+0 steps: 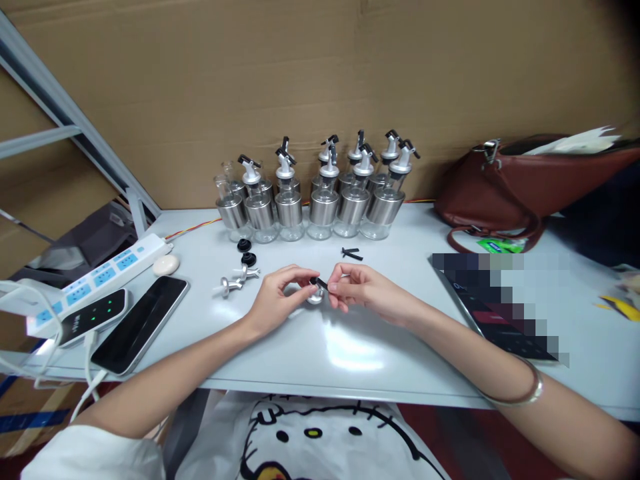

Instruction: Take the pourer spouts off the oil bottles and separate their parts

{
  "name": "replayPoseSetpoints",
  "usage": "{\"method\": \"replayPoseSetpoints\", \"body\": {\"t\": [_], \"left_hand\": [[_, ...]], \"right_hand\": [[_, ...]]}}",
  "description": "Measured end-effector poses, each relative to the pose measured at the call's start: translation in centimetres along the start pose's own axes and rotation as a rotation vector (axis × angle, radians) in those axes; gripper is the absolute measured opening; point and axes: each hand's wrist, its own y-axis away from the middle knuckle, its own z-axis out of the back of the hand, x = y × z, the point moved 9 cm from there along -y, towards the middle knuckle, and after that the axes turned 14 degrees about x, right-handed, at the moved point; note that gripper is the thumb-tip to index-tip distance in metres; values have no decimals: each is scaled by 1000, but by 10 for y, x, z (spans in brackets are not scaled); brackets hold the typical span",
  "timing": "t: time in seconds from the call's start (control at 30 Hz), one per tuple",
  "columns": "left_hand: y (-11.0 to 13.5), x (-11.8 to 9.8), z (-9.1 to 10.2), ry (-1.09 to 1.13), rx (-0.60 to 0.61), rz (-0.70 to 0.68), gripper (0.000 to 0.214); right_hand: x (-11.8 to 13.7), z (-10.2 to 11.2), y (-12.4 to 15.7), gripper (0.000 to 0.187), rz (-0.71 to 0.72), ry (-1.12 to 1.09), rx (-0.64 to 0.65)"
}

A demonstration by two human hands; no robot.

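Observation:
My left hand [280, 291] is closed around a silver pourer spout [315, 295] held low over the table. A small black lever [321, 285] sits at the top of the spout, and my right hand [364, 290] pinches its near end. Whether the lever is joined to the spout, I cannot tell. To the left of my left hand lie two bare silver spouts [230, 287]. Behind them are two black stoppers [249, 259]. Beyond my right hand lie loose black levers [353, 254].
Two rows of glass bottles with steel sleeves [324, 210] stand at the back, most topped with pourers. On the left are a power strip [107, 277], a phone [143, 323] and a round white case [166, 265]. A brown bag [480, 187] and a dark flat item [480, 307] lie right.

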Motion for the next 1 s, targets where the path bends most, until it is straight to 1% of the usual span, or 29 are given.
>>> {"method": "replayPoseSetpoints", "body": {"t": [0.17, 0.3, 0.43, 0.53, 0.6, 0.67, 0.77, 0.83, 0.9, 1.0], "left_hand": [[-1, -2, 1, -11, 23, -14, 19], [-4, -4, 2, -33, 68, -8, 14], [-6, -9, 2, -62, 117, -40, 12], [-6, -13, 0, -90, 156, -69, 12], [-5, -16, 0, -111, 167, -92, 12], [-4, -19, 1, -118, 145, -108, 11], [-1, -19, 3, -47, 85, -90, 12], [1, -18, 3, 39, 42, -60, 13], [3, -19, 2, 115, -3, -48, 13], [7, -20, 1, 191, -60, -54, 10]], "right_hand": [[0, -1, 1, 23, 2, 19, -5], [-1, -4, 0, 21, -6, 28, 18], [-6, -7, -2, 28, -41, 13, 65], [-7, -12, -3, 35, -47, -6, 133], [-4, -16, -3, 37, -32, 58, 186], [1, -19, -2, 36, 1, 181, 214], [11, -17, 0, 33, 61, 375, 172], [16, -16, 2, 33, 114, 412, 137], [17, -20, 2, 37, 164, 297, 165], [8, -30, -1, 42, 155, -22, 270]]}}
